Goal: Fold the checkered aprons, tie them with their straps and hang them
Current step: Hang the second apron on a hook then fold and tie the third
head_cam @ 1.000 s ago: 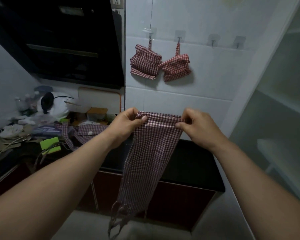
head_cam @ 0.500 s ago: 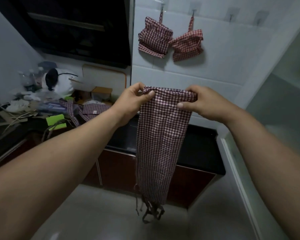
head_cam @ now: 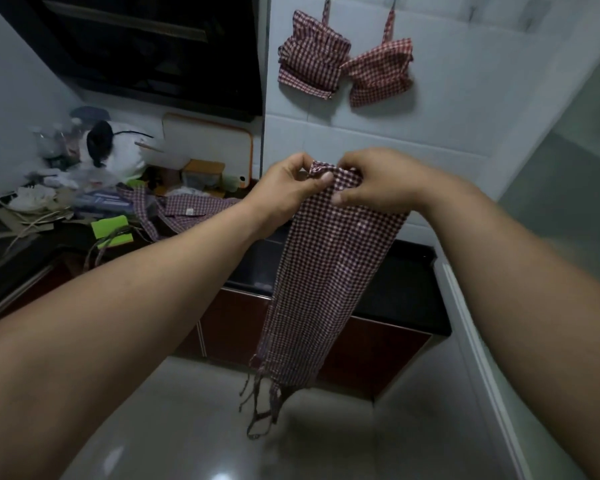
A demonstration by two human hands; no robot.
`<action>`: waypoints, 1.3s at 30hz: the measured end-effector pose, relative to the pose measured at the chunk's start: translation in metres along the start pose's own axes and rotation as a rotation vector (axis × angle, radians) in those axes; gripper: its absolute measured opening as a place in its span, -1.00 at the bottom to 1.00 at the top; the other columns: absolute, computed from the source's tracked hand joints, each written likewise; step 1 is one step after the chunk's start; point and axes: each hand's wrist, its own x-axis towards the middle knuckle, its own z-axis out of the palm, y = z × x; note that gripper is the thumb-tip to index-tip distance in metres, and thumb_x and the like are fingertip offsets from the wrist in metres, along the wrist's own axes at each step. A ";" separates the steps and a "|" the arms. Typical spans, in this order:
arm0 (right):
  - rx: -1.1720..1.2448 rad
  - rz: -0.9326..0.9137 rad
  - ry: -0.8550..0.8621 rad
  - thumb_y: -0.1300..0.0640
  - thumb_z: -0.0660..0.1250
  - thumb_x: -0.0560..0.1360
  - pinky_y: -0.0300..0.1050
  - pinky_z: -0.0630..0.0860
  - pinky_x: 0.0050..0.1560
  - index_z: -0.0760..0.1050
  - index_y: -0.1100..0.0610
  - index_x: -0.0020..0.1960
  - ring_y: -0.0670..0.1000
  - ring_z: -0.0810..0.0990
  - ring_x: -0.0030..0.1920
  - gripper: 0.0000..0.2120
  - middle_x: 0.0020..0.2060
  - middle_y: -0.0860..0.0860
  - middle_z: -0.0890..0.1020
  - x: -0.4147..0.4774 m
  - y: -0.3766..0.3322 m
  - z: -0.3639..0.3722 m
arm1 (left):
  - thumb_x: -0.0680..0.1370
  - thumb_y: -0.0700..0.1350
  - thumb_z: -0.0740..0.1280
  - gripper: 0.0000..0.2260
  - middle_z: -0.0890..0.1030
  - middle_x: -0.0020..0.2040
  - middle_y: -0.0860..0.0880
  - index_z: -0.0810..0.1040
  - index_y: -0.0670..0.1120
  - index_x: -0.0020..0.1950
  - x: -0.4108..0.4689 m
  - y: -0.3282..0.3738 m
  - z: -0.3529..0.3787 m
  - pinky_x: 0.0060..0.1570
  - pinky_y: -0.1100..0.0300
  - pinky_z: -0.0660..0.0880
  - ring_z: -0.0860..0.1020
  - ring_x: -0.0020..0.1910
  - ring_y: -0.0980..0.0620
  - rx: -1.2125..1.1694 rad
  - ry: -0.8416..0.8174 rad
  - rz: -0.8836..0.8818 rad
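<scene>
Vertically hung apron (head_cam: 329,271), both hands pinching top.

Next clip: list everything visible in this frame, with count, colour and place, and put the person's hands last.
held apron: 1, red-and-white check, folded into a long strip, hanging from both hands, straps dangling at the bottom
hung apron bundles: 2, red-and-white check, side by side on the white tiled wall
loose apron: 1, red-and-white check, lying unfolded on the counter
counter: 1, black, along the wall
cabinet doors: dark red, below the counter, count unclear
range hood: 1, black, upper left
cutting board: 1, white with an orange rim, leaning against the wall
green pad: 1, lime, among the clutter on the counter's left
left hand: pinches the held apron's top edge
right hand: pinches the same edge
</scene>
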 end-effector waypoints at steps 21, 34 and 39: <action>0.071 -0.050 0.089 0.03 0.37 0.60 0.12 0.55 0.03 0.54 0.05 -0.09 0.02 0.59 -0.06 -0.88 -0.15 -0.07 0.64 0.035 -0.014 -0.009 | 0.64 -0.05 0.41 -0.78 0.60 0.13 0.02 0.41 0.01 0.19 -0.027 -0.038 -0.034 0.05 0.17 0.63 0.64 0.06 0.10 0.339 0.065 0.100; 0.082 -0.001 0.079 0.11 0.38 0.61 -0.09 0.40 -0.10 0.55 0.03 -0.10 -0.03 0.55 -0.10 -0.89 -0.19 -0.08 0.61 0.038 -0.026 -0.028 | 0.65 -0.07 0.39 -0.85 0.72 0.13 0.04 0.67 -0.03 0.20 -0.035 -0.072 -0.034 0.20 -0.03 0.62 0.68 0.14 0.06 0.114 -0.118 -0.031; 0.097 0.030 0.058 0.12 0.39 0.61 -0.15 0.39 -0.17 0.54 0.03 -0.12 -0.16 0.51 -0.19 -0.86 -0.23 -0.13 0.59 0.037 -0.028 -0.035 | 0.68 0.04 0.33 -0.82 0.72 0.11 0.12 0.68 0.02 0.16 -0.033 -0.092 -0.039 0.23 0.04 0.57 0.68 0.07 0.19 0.274 -0.303 -0.199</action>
